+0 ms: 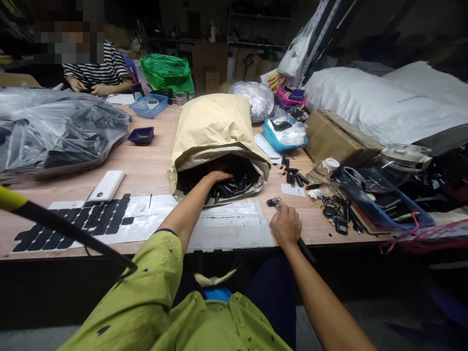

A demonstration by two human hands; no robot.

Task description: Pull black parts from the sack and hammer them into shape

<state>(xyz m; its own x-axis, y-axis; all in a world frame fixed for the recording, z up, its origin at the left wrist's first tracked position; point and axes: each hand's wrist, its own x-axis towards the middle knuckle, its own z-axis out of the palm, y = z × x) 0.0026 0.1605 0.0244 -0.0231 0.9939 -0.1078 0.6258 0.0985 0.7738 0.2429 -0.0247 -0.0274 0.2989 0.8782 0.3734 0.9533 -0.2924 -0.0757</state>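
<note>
My left hand (219,176) reaches into the open mouth of a cream sack (215,117) that lies on the table. Black cylindrical parts (228,187) fill the sack's opening, and the fingers are partly hidden among them. To the right of the sack, my right hand (286,225) is closed round a slim tool (275,202) with a dark, yellowish head, near the table's front edge. In front of the sack lies a whitish plastic sheet (234,226). More black parts (293,176) are scattered beyond my right hand.
A white power bank (107,185) and black adhesive pads (109,214) lie left. Large plastic bag (58,131) stands behind them. At right are a cardboard box (336,139), a blue basket (387,200) and a clear jar (323,170). A person in stripes (113,63) sits across.
</note>
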